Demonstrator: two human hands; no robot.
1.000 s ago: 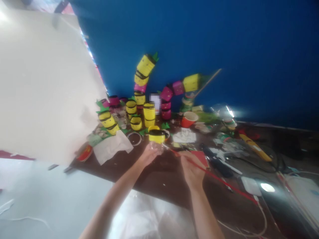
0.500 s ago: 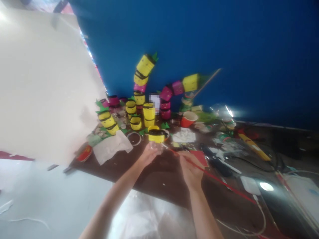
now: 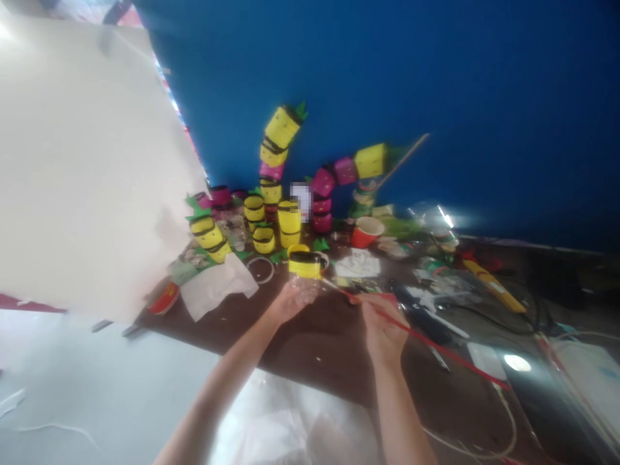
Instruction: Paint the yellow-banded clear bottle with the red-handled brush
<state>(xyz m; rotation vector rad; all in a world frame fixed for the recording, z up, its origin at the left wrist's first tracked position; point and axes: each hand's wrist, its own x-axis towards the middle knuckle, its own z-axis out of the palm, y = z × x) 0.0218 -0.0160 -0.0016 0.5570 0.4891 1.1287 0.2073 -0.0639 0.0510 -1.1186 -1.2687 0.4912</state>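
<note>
My left hand (image 3: 287, 303) is closed around the clear lower part of a cut plastic bottle (image 3: 304, 276). The upper part of this bottle is yellow, with a black band at its rim. In my right hand (image 3: 385, 323) is a long, thin red-handled paintbrush (image 3: 436, 352), pinched near its front end. Its pale tip points left and reaches close to the bottle's right side; blur hides whether they touch. Just behind the bottle stands another yellow ring (image 3: 298, 249).
Yellow bottle pieces (image 3: 290, 226) and magenta pieces (image 3: 322, 223) crowd the back of the brown table (image 3: 310, 361). A red cup (image 3: 367, 232), crumpled paper (image 3: 358, 263), white sheet (image 3: 217, 287), yellow cutter (image 3: 494, 286) and white cable (image 3: 513, 420) lie around.
My right hand and the paintbrush have shifted a little to the right, away from the bottle. The bottle in my left hand has stayed in nearly the same place.
</note>
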